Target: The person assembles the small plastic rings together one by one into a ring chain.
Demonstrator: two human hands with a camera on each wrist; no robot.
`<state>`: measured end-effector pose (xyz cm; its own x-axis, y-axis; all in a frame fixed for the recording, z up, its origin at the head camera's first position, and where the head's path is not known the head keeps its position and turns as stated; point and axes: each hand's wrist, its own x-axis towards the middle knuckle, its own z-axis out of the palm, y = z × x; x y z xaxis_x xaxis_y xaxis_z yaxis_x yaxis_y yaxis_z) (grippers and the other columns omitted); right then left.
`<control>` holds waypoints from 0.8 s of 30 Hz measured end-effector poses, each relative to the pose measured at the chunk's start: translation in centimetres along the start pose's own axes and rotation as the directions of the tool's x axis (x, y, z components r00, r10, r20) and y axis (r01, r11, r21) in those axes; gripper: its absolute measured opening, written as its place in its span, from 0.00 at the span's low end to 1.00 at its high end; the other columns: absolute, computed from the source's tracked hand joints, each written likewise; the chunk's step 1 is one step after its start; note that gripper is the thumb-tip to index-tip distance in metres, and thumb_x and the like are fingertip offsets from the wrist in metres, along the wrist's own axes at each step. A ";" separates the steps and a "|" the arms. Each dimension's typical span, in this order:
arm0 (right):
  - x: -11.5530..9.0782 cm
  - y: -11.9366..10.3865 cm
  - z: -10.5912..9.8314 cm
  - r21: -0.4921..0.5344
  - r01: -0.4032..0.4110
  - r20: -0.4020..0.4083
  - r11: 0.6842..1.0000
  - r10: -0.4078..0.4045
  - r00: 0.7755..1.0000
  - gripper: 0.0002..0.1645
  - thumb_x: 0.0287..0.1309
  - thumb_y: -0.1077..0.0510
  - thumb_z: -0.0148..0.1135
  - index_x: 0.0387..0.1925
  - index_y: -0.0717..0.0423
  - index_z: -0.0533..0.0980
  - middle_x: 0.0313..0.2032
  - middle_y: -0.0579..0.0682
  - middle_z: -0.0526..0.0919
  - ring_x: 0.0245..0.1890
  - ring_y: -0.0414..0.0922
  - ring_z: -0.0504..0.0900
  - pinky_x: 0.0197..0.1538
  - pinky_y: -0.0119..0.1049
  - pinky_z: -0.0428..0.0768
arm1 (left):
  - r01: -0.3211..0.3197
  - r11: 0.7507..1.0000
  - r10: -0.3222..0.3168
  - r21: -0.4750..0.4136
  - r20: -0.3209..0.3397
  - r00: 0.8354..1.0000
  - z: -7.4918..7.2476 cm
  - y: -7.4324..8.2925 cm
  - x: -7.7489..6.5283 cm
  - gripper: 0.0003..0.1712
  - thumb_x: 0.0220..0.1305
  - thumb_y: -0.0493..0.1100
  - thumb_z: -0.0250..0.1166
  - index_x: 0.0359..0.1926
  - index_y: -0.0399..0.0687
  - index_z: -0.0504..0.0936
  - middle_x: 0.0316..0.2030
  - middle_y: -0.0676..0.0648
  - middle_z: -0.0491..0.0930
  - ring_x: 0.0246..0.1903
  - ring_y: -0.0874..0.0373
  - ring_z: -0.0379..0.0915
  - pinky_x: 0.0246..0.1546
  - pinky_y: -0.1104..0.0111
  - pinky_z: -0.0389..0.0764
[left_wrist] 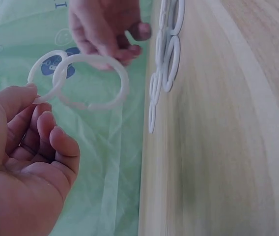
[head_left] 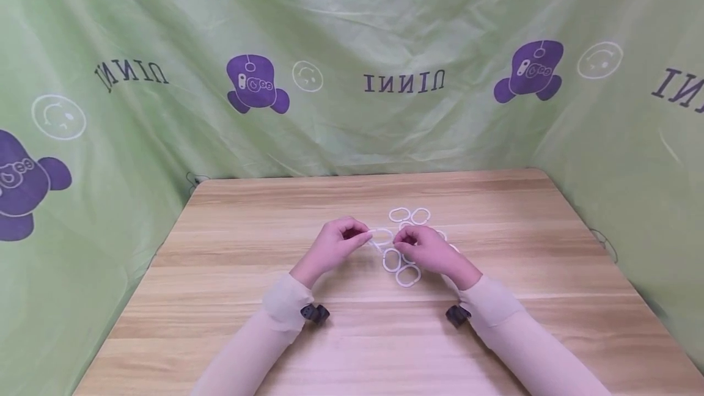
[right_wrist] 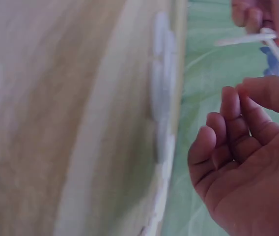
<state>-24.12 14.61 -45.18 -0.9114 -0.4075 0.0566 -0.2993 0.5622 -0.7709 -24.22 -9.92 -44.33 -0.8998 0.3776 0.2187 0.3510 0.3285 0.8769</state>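
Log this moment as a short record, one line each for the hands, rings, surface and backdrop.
Left hand: left hand pinches one white ring
Linked ring: second white ring, interlocked with the pinched one
Right hand: right hand raised nearby, fingers loosely bent, no ring visible in its grasp
Other rings: loose white rings clustered on the surface
Surface: wood-grain tabletop
Backdrop: green curtain with purple cartoon figures
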 end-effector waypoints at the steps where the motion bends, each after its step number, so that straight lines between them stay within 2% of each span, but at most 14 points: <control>1: 0.2 0.2 0.1 -0.031 0.008 0.010 0.999 -0.008 1.000 0.04 0.62 0.59 0.63 0.35 0.56 0.80 0.29 0.44 0.80 0.31 0.41 0.76 0.39 0.38 0.75 | 0.003 1.000 -0.003 -0.004 0.007 1.000 0.0 0.0 0.0 0.08 0.65 0.47 0.68 0.39 0.49 0.85 0.33 0.53 0.82 0.31 0.58 0.74 0.31 0.68 0.76; 7: 1.8 0.3 0.7 -0.218 0.071 0.074 0.973 -0.056 0.996 0.02 0.56 0.61 0.65 0.32 0.54 0.79 0.24 0.41 0.76 0.25 0.39 0.73 0.33 0.35 0.74 | 0.010 1.000 -0.009 -0.015 0.002 1.000 0.0 -0.1 0.0 0.06 0.64 0.48 0.68 0.38 0.52 0.86 0.33 0.54 0.82 0.32 0.56 0.75 0.32 0.68 0.77; 13: 2.7 -0.3 1.0 -0.362 0.085 0.139 0.928 -0.036 0.990 0.07 0.52 0.61 0.68 0.25 0.51 0.77 0.19 0.40 0.74 0.21 0.38 0.71 0.29 0.35 0.72 | 0.000 1.000 0.000 -0.026 0.000 1.000 -0.2 -0.1 -0.3 0.06 0.64 0.46 0.69 0.38 0.51 0.86 0.32 0.53 0.83 0.32 0.57 0.75 0.31 0.69 0.77; 16: 2.7 -0.6 1.0 -0.396 0.079 0.139 0.915 -0.025 0.990 0.09 0.52 0.61 0.70 0.23 0.50 0.77 0.19 0.39 0.74 0.21 0.38 0.71 0.30 0.35 0.72 | 0.001 1.000 -0.001 -0.030 0.000 1.000 -0.3 0.0 -0.3 0.06 0.64 0.46 0.69 0.38 0.50 0.85 0.32 0.53 0.83 0.32 0.58 0.75 0.31 0.69 0.77; 20: 2.8 -0.6 1.0 -0.391 0.056 0.139 0.919 -0.001 0.990 0.10 0.52 0.61 0.70 0.22 0.48 0.77 0.20 0.39 0.74 0.22 0.38 0.72 0.30 0.36 0.72 | -0.005 1.000 0.005 -0.028 -0.002 1.000 -0.4 0.1 -0.3 0.06 0.64 0.45 0.69 0.38 0.49 0.85 0.32 0.53 0.83 0.31 0.58 0.75 0.30 0.69 0.77; 24: 2.8 -0.3 1.0 -0.397 0.072 0.159 0.915 -0.008 0.987 0.10 0.53 0.61 0.69 0.22 0.48 0.76 0.20 0.40 0.74 0.22 0.38 0.72 0.30 0.35 0.72 | -0.004 1.000 0.004 -0.031 0.003 1.000 -0.5 0.2 -0.3 0.06 0.64 0.45 0.69 0.38 0.49 0.85 0.32 0.53 0.83 0.31 0.58 0.75 0.30 0.69 0.76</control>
<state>-26.32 12.56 -45.37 -0.8523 -0.5216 -0.0390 -0.4512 0.7709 -0.4495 -24.03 -10.38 -43.99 -0.8976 0.3816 0.2206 0.3461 0.3002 0.8889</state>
